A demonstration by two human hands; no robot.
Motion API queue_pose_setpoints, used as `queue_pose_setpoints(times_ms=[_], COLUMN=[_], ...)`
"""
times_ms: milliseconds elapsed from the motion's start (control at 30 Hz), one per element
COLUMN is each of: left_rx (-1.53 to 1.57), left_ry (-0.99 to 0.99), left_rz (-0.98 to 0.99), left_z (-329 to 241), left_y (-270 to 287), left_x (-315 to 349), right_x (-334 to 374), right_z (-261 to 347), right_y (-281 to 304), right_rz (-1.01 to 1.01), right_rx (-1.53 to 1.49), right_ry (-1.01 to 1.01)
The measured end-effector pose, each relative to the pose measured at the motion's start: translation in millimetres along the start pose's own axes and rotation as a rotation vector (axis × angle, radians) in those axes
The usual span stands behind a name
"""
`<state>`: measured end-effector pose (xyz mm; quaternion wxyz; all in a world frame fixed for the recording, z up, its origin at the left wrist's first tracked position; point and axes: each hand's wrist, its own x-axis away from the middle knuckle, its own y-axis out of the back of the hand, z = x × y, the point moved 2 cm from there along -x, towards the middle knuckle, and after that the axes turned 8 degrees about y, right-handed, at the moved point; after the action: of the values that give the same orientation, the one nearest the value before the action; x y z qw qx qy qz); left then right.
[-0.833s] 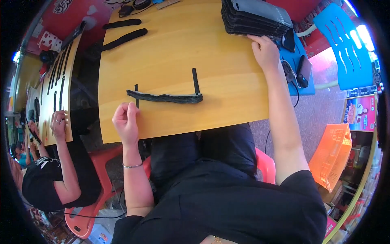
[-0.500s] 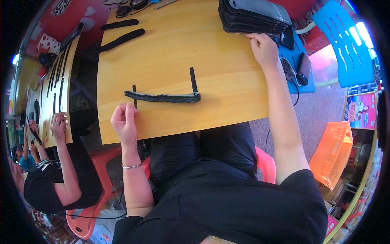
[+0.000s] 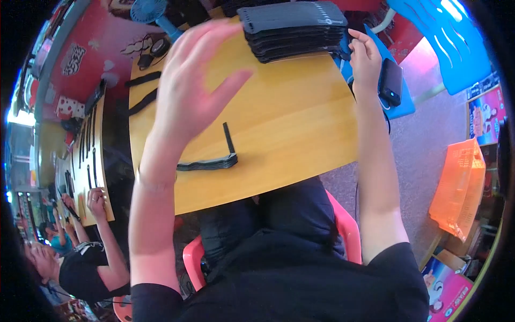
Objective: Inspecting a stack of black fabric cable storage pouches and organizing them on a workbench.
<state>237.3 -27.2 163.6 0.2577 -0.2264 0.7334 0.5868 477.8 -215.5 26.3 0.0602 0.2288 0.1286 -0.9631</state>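
Note:
My left hand (image 3: 196, 80) is raised over the table, fingers stretched and thumb apart, holding nothing. Its fingertips reach toward the left end of a stack of flat dark grey and black pieces (image 3: 292, 19); some are blurred by motion. Beside the stack's right end is my right hand (image 3: 366, 60), its fingers loosely bent and apart with nothing visible between them. Below my left hand lies a narrow bundle of layered black strips (image 3: 209, 162), its left end hidden behind my forearm. A thin black strip (image 3: 229, 138) sticks up from the bundle's right end.
Two long black strips (image 3: 144, 79) lie at the wooden table's (image 3: 289, 112) left edge. A black power bank (image 3: 391, 81) rests on a blue chair at right. An orange basket (image 3: 457, 188) stands beyond. A co-worker's hand (image 3: 96, 203) is at another table on the left.
My left hand has lifted from beside the strip bundle, moved far up and forward, and spread. My right hand has shifted from the stack's front corner to its right end. The view has tilted.

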Motion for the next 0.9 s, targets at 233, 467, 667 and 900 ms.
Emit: queue_pose_setpoints(times_ms=[233,467,667,900], left_rx=[-0.456,-0.418,-0.324,-0.3], left_ry=[-0.033,0.079,0.064,0.071], left_rz=[0.254,0.448,0.454,0.442], left_z=[19.2,49.3,55.7,63.9], left_y=[-130.4,-174.2,-176.5,-178.0], left_x=[-95.0,-96.6,-100.5,-106.4], right_x=[-12.8,-16.3,-23.6,-33.8], right_z=[-24.2,-60.3,-71.0,-81.7], right_y=[42.0,47.4,30.2,21.0], right_rz=[0.04,0.283,0.263,0.206], right_rx=[0.209,0.275,-0.227,-0.493], right_ry=[-0.093,-0.329,-0.596,-0.681])
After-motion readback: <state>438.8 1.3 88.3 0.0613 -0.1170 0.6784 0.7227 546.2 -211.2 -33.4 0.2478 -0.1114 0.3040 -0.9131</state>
